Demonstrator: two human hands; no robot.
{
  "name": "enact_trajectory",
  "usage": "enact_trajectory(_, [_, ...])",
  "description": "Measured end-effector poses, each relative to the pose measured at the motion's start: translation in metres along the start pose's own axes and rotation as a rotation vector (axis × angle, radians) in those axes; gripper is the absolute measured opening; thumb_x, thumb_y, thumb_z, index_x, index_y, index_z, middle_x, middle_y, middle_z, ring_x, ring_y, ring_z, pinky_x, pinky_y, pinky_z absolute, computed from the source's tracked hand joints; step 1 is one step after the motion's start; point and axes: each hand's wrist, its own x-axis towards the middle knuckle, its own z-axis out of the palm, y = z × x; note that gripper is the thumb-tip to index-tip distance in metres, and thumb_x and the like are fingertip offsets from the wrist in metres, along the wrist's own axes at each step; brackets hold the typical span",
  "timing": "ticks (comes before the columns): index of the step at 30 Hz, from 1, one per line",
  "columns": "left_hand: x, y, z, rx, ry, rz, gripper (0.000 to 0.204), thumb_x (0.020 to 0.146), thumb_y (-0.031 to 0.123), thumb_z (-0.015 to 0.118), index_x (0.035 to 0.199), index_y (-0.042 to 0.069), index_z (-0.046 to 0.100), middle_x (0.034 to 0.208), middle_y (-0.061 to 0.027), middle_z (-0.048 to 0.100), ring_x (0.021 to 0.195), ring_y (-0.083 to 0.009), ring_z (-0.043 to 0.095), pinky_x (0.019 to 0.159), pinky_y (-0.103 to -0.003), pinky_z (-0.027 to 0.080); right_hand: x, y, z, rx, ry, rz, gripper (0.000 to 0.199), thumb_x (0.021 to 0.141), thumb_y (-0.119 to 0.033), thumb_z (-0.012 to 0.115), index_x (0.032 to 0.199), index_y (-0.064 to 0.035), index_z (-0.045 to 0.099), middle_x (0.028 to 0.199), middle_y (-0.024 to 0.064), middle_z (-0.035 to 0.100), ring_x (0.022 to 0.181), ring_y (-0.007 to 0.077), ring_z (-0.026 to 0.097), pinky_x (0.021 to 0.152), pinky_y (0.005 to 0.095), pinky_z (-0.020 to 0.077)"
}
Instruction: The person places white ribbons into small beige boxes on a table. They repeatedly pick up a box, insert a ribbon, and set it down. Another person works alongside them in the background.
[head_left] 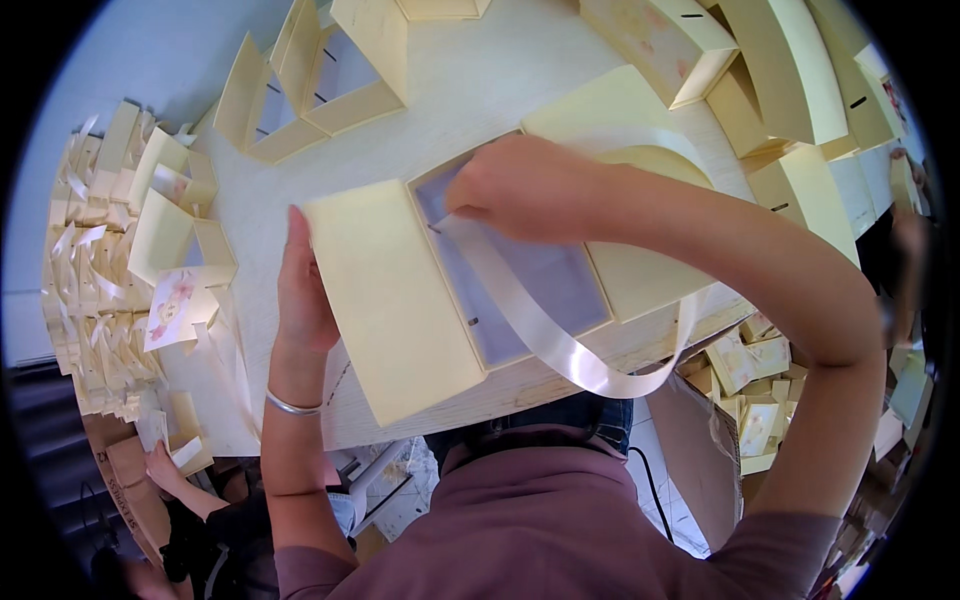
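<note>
A cream gift box (400,310) with a lilac inside lies on the table, its two cover flaps spread to either side. My right hand (520,185) reaches across into its tray, fingers closed on the end of a white satin ribbon (560,350) by a small dark slot in the inner wall. From there the ribbon loops over the tray's near edge toward the right flap (655,270). At the left flap's outer edge my left hand (302,290) holds the box, fingers stretched along the edge and partly hidden behind it.
Open box frames (335,80) stand at the far left, with more boxes (770,70) at the far right. Ribboned boxes (100,270) are stacked on the left. A carton (705,450) of box pieces sits below the table's right edge. Other people's hands (165,468) work nearby.
</note>
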Motion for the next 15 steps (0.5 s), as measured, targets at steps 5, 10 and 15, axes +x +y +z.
enact_trajectory(5, [0.0, -0.034, -0.025, 0.489, 0.175, 0.23, 0.036, 0.087, 0.027, 0.049, 0.109, -0.001, 0.051, 0.103, -0.0096, 0.059, 0.089, -0.0151, 0.058, 0.075, -0.026, 0.047, 0.016, -0.011, 0.004, 0.17, -0.083, 0.12, 0.013, 0.077, -0.012, 0.052, 0.072, -0.0015, 0.058, 0.07, 0.0165, 0.057, 0.072, 0.0334, 0.055, 0.065, 0.0411, 0.0436])
enact_trajectory(10, [0.011, -0.035, -0.016, 0.914, -0.152, 0.467, 0.03, 0.085, 0.019, 0.053, 0.106, -0.001, 0.05, 0.101, -0.0098, 0.059, 0.087, -0.013, 0.057, 0.073, -0.024, 0.046, 0.013, -0.014, 0.009, 0.022, 0.113, 0.142, 0.018, 0.079, -0.015, 0.051, 0.073, 0.0013, 0.057, 0.072, 0.0174, 0.058, 0.076, 0.0314, 0.056, 0.066, 0.0393, 0.0447])
enact_trajectory(15, [0.009, -0.018, -0.009, 0.762, -0.078, 0.496, 0.026, 0.083, 0.011, 0.057, 0.104, -0.001, 0.049, 0.098, -0.01, 0.06, 0.085, -0.0108, 0.057, 0.072, -0.022, 0.045, -0.006, -0.051, -0.016, -0.204, -0.144, 0.14, 0.024, 0.078, -0.021, 0.054, 0.077, 0.0027, 0.057, 0.074, 0.0188, 0.059, 0.073, 0.032, 0.058, 0.062, 0.0402, 0.046])
